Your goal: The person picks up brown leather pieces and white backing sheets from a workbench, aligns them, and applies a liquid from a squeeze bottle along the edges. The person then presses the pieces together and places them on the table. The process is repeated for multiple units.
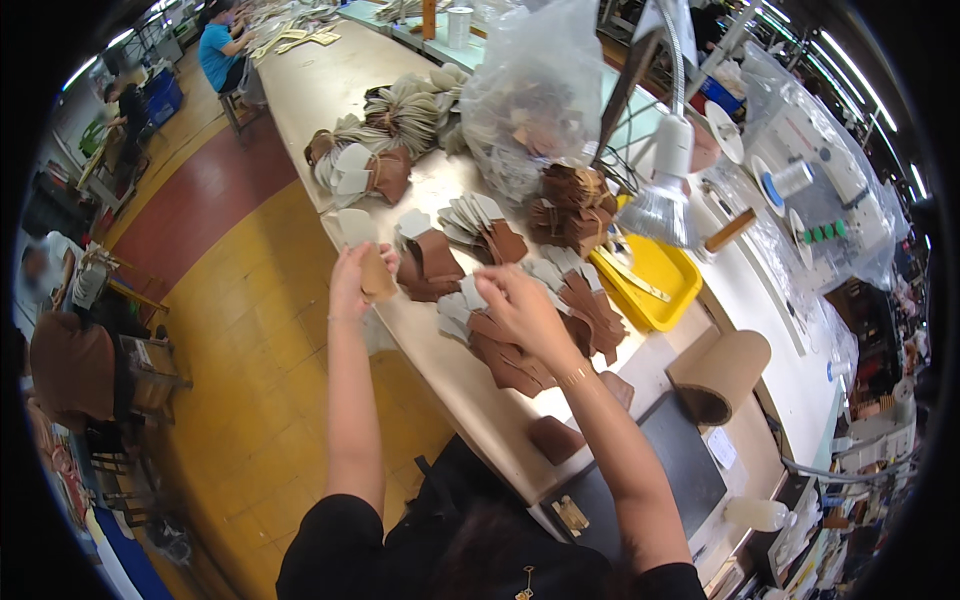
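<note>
My left hand point(350, 282) is closed around a cut leather piece, its brown part point(378, 276) below and its pale end point(355, 226) sticking up, over the table's left edge. My right hand point(525, 318) is closed, with thumb and fingers pinched at the pale ends of a fanned stack of brown and white leather pieces point(505, 355). Whether a piece is between those fingertips is hidden. More fanned stacks lie close by: one brown and grey point(432, 260), one pale and brown point(490, 232), and one right of my right hand point(593, 305).
Tied bundles point(400, 120) and a clear plastic bag point(530, 90) stand farther back. A lamp point(660, 200) hangs over a yellow tray point(655, 290). At right are a cardboard tube point(720, 372), a dark mat point(660, 470) and a sewing machine point(820, 150). Another person point(218, 50) sits far left.
</note>
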The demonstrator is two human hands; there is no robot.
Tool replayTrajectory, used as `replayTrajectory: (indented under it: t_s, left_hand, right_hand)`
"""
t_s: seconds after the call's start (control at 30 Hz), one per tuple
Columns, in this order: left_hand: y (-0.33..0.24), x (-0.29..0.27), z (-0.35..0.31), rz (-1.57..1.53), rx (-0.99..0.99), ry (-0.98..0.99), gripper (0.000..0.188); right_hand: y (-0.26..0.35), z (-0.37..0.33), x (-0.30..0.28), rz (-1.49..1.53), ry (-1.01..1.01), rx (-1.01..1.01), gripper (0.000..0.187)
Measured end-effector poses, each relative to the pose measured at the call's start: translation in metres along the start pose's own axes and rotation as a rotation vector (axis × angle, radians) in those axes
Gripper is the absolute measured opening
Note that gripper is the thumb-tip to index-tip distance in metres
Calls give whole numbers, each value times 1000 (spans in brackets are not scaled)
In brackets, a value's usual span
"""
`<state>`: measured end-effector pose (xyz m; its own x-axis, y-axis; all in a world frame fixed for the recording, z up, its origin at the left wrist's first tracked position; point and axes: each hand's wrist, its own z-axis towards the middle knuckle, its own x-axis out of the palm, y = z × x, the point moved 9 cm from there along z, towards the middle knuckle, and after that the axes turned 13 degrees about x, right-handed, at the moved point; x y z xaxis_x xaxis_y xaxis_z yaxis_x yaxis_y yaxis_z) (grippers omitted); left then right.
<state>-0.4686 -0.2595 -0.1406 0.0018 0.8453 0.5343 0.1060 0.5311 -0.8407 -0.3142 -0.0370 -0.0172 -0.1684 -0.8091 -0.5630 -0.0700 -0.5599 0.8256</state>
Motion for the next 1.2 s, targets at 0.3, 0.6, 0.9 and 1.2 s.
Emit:
replayTrajectory:
  t_s: [0.3, 0.6, 0.9, 1.2]
  left_hand:
    - [2, -20, -21, -139, -44, -89, 25]
    - [9, -23, -25, -568, -91, 73, 47]
    - [23, -35, -28, -590, -165, -65, 37]
    - [-12, -3, -18, -314, 88, -72, 52]
  right_hand:
    - [-47, 134, 83, -184, -129, 306, 57]
    - [-68, 150, 94, -40, 148, 415, 29]
    - [-76, 155, 106, 289, 254, 509, 20]
    - [-63, 149, 124, 265, 161, 377, 36]
